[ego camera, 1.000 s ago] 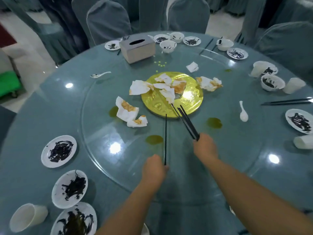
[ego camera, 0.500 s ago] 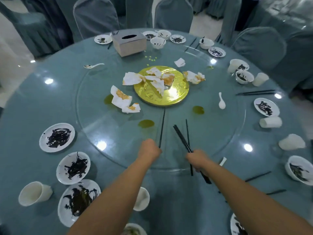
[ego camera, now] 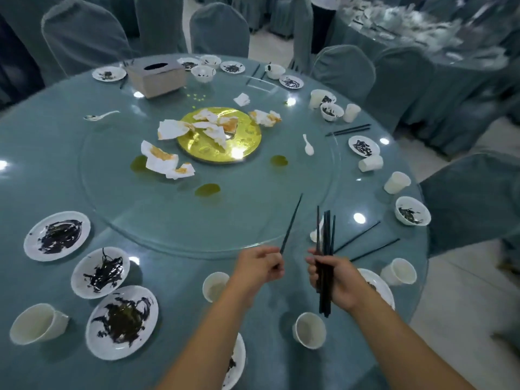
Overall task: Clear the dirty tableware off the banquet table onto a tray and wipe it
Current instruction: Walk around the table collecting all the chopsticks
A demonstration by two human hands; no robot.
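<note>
The left hand pinched one black chopstick angled up-right; just beside it, the right hand gripped an upright chopstick bundle.

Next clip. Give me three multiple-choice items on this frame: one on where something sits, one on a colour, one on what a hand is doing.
1. Where does the tissue box stand?
A. on the far side of the table, left of centre
B. at the near edge of the table
C. on a chair

2. What colour is the round plate at the centre of the glass turntable?
A. red
B. gold
C. black

3. What is the right hand doing?
A. lying flat on the table
B. holding a cup
C. gripping a bundle of black chopsticks

Answers: 1 A, the box sits far across the table; 2 B, the plate shines gold under crumpled napkins; 3 C, its fingers curl round several black sticks.
</note>
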